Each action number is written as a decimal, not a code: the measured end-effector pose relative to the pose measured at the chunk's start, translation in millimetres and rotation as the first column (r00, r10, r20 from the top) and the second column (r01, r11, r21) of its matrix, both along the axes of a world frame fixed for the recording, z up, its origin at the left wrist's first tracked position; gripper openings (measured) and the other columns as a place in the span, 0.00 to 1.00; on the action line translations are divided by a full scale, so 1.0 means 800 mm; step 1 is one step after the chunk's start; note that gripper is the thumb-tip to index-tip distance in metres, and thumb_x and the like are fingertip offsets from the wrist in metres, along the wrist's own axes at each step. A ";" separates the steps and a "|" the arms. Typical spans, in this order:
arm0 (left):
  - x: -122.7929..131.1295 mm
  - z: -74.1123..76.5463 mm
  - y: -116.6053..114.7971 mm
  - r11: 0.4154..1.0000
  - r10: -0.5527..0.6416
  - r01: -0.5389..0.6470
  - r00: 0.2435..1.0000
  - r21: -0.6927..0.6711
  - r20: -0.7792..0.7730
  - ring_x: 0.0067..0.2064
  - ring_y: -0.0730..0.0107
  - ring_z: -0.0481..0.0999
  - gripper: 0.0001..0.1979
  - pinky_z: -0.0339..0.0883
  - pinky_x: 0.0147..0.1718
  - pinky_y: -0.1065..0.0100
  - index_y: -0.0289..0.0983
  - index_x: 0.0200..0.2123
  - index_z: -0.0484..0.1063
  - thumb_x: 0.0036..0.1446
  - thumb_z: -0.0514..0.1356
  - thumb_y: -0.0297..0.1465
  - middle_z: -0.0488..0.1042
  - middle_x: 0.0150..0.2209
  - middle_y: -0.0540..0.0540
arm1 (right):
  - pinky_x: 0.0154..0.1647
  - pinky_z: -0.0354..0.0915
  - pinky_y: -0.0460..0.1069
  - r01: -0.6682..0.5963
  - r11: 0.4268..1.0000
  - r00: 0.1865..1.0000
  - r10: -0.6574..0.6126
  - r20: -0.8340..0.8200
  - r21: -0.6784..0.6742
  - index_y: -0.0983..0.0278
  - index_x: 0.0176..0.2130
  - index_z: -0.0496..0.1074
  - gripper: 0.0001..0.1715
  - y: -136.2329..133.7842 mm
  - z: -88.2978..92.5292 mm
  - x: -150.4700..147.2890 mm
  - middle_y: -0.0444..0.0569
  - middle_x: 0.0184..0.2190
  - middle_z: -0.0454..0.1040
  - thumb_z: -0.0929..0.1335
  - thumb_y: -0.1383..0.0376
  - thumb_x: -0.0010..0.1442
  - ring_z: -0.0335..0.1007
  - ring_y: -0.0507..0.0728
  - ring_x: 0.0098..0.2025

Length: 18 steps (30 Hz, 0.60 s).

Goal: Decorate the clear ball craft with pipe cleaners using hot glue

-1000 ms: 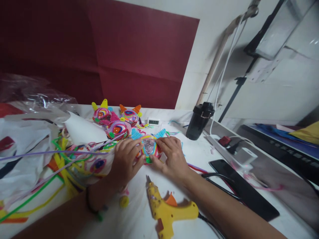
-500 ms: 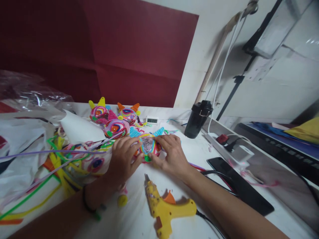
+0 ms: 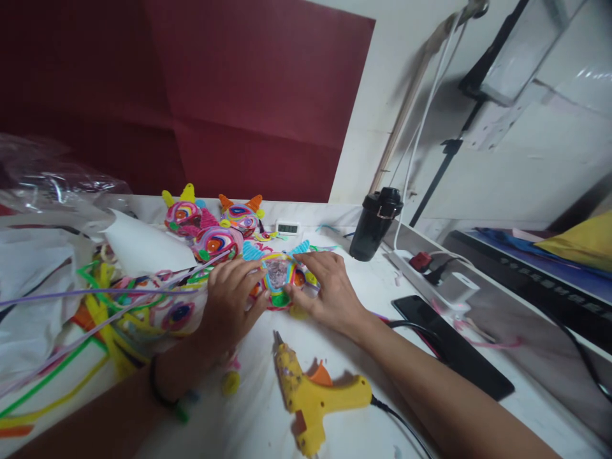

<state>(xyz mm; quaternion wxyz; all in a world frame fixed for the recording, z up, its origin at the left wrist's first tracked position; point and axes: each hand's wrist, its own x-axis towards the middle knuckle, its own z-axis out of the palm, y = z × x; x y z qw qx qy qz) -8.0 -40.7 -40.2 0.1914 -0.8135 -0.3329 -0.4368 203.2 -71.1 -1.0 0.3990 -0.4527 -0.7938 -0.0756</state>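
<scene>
Between my two hands is a colourful animal-face craft (image 3: 278, 273) made of fuzzy pipe cleaners, with light blue ears and a greyish, shiny centre. My left hand (image 3: 234, 290) grips its left edge, fingers bent over the rim. Around its right edge my right hand (image 3: 327, 287) is closed, the thumb near the green patch at the bottom. Parts of both sides are hidden under my fingers. Just in front of the craft, a yellow glue gun (image 3: 315, 398) lies on its side, nozzle toward it.
Behind stand similar faces with yellow ears (image 3: 182, 213) and orange ears (image 3: 241, 213). Loose pipe cleaners (image 3: 105, 319) heap at left. A black bottle (image 3: 375, 223), small digital clock (image 3: 287, 227), phone (image 3: 454, 347) and power strip (image 3: 430, 280) occupy the back and right.
The view has shifted slightly, so most things sit a little further left. The craft's face is tipped a bit differently between my hands, with both still on it.
</scene>
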 end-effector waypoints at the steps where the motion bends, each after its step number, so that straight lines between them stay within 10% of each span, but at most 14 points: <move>1: 0.000 0.000 0.000 1.000 0.001 -0.001 1.000 -0.007 -0.001 0.53 0.55 0.70 0.11 0.58 0.55 0.51 0.39 0.46 0.70 0.61 0.56 0.34 0.75 0.48 0.42 | 0.51 0.56 0.59 0.001 1.000 1.000 -0.001 -0.012 -0.017 0.66 0.48 0.72 0.22 0.000 0.001 0.000 0.55 0.44 0.77 0.68 0.56 0.58 0.70 0.64 0.48; 18: 0.002 0.002 -0.003 0.999 0.009 -0.010 1.000 -0.043 -0.010 0.54 0.55 0.68 0.14 0.57 0.55 0.51 0.38 0.50 0.67 0.62 0.54 0.34 0.74 0.49 0.41 | 0.51 0.56 0.58 -0.006 1.000 1.000 0.006 -0.026 -0.010 0.63 0.43 0.75 0.15 -0.002 0.003 0.000 0.53 0.42 0.78 0.65 0.59 0.61 0.70 0.62 0.46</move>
